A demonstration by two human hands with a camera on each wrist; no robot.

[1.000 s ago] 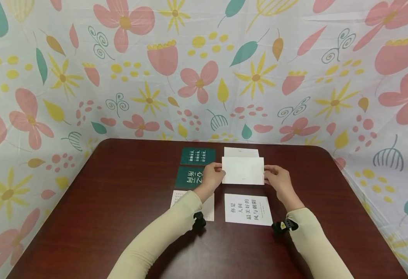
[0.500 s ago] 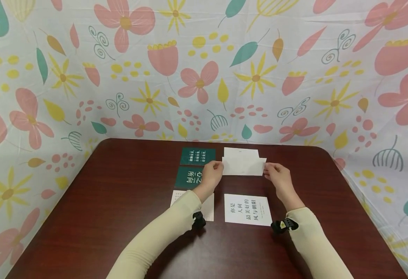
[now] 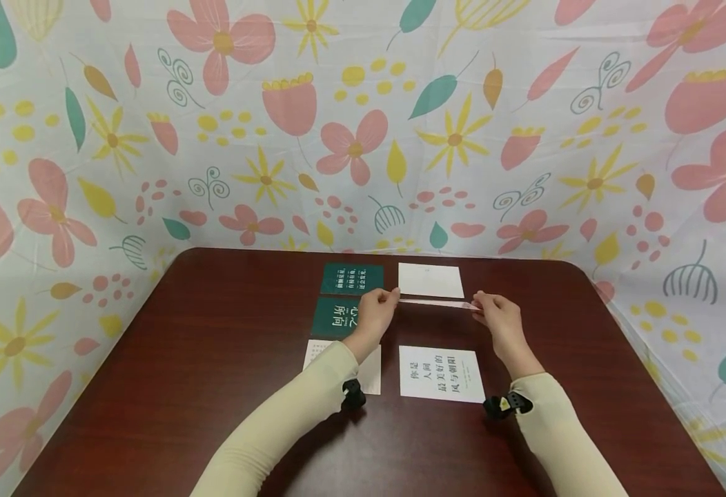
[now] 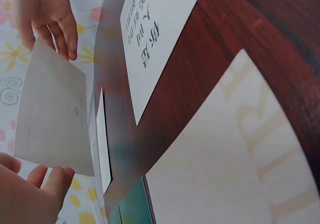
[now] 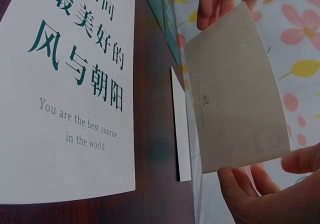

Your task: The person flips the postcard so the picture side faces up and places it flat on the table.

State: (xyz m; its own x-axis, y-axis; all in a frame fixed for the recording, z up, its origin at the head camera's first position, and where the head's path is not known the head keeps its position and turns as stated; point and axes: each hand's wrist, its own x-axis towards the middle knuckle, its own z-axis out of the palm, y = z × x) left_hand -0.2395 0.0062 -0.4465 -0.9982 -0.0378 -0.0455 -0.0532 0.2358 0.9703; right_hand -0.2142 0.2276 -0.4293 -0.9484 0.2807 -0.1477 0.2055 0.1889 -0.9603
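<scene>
My left hand (image 3: 372,319) and right hand (image 3: 498,324) pinch opposite short edges of one postcard (image 5: 235,94) above the table. In the head view it shows nearly edge-on as a thin pale strip. Both wrist views show its greyish-white back, with small print and, in the right wrist view, a stamp box at one corner. Just behind it lies a white postcard (image 3: 430,280), blank side up. Nearer to me is a white postcard (image 3: 442,373) printed with dark Chinese characters and, in the right wrist view, an English line.
To the left, two dark green postcards (image 3: 335,315) lie in a column with a cream postcard (image 3: 372,376), which my left forearm partly covers. The brown wooden table (image 3: 226,359) meets a flower-printed cloth (image 3: 363,138) at its back edge.
The held postcard has tilted from facing the head camera to nearly edge-on. The white postcard behind it now shows fully. Both hands keep their grip and have barely shifted.
</scene>
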